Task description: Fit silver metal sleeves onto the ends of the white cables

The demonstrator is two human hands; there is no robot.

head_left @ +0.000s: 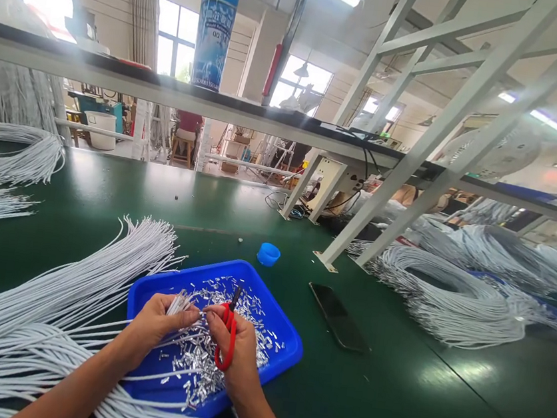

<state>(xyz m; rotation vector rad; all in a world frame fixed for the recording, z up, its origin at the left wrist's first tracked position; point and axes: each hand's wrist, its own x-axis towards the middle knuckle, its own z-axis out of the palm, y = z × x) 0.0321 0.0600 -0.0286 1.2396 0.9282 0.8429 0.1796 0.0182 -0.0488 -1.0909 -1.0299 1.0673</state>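
My left hand point(165, 320) is closed around a small bunch of white wires point(181, 304), their ends poking out above the fingers. Close beside it, my right hand point(236, 342) has red-handled scissors point(226, 337) hooked in the palm, dark blades pointing up. Its thumb and forefinger pinch at a wire end by the left fingertips; whether a tiny part is between them I cannot make out. Both hands are over a blue tray point(288, 344) scattered with many small shiny metal pieces point(201, 361). Long white wires point(62, 292) run in bundles to the left of the tray.
A blue cap point(268, 255) and a dark phone point(339, 316) lie beyond and right of the tray on the green table point(412, 399). Coiled white wires point(469, 304) lie at the right, near metal shelf legs point(384, 207). A spray can point(216, 27) stands on the shelf above.
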